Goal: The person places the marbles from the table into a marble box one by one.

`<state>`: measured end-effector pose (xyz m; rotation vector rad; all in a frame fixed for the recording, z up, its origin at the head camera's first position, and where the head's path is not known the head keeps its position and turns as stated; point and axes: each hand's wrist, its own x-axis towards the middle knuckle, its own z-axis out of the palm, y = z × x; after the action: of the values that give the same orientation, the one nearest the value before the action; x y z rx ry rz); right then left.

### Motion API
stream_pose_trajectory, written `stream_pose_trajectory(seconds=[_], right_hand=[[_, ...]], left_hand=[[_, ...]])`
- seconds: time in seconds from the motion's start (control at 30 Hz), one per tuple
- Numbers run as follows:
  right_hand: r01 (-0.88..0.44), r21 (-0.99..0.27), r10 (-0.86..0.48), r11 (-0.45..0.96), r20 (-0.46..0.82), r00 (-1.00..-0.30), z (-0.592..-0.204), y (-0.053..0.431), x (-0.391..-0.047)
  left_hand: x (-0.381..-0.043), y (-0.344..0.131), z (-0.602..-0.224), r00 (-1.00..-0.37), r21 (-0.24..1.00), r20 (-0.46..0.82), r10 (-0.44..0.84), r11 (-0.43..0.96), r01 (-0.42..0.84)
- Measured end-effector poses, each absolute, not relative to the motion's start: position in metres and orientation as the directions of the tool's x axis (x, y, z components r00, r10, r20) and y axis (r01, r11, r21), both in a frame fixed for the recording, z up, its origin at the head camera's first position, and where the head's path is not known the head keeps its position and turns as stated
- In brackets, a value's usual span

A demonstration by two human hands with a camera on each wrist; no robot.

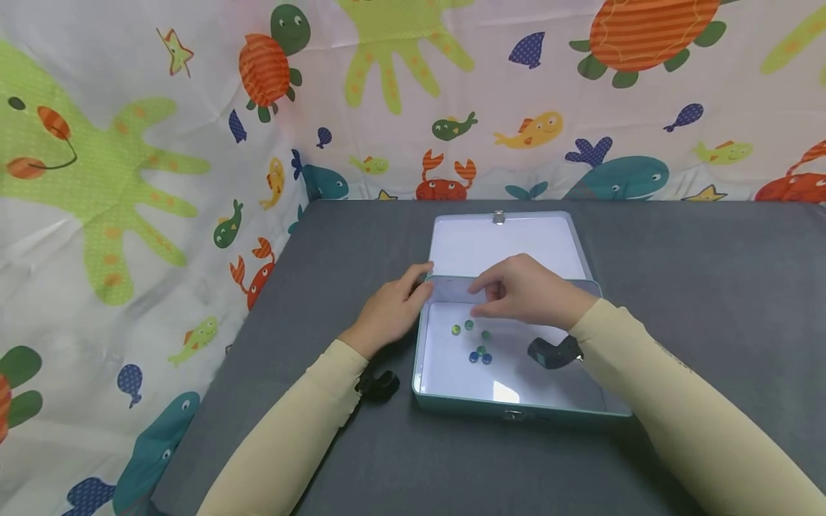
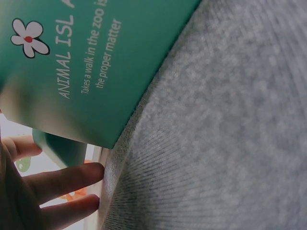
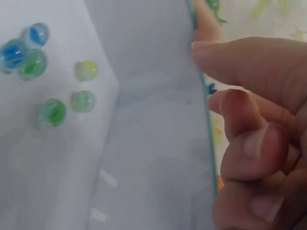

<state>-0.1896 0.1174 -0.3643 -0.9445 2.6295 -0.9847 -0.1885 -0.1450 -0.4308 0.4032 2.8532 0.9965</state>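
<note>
A teal metal tin [image 1: 464, 405] with a white inside lies on the table, its lid [image 1: 506, 244] folded back behind it. Several glass marbles sit on the tin's floor toward the left: blue marbles [image 1: 487, 358], green marbles [image 1: 469, 325] and a yellow marble [image 1: 455, 330]. My left hand [image 1: 390, 308] is at the tin's back left corner, thumb and index at the rim, other fingers extended along the outside. Over the back part of the tin hovers my right hand [image 1: 525, 290], thumb and index parted with nothing between them, the other fingers bent.
The grey table [image 1: 697, 287] spreads around the tin. A curtain [image 1: 400, 143] printed with sea animals hangs along its back and left. Black wrist cameras sit under both sleeves, the right camera [image 1: 553, 353] above the tin. Clasps are on the tin's front and lid edge.
</note>
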Motion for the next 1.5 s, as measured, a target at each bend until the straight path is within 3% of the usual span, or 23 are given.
stream_pose_trajectory(seconds=[0.87, 1.5], right_hand=[[-0.439, -0.68, -0.526, 0.587, 0.093, -0.846, -0.341, 0.148, -0.176], [-0.37, -0.63, -0.451, 0.683, 0.035, -0.892, -0.337, 0.187, -0.168]], left_hand=[[-0.188, -0.142, -0.433, -0.961, 0.629, 0.016, 0.277, 0.744, 0.224], [-0.188, -0.144, -0.43, -0.959, 0.642, 0.007, 0.283, 0.734, 0.221]])
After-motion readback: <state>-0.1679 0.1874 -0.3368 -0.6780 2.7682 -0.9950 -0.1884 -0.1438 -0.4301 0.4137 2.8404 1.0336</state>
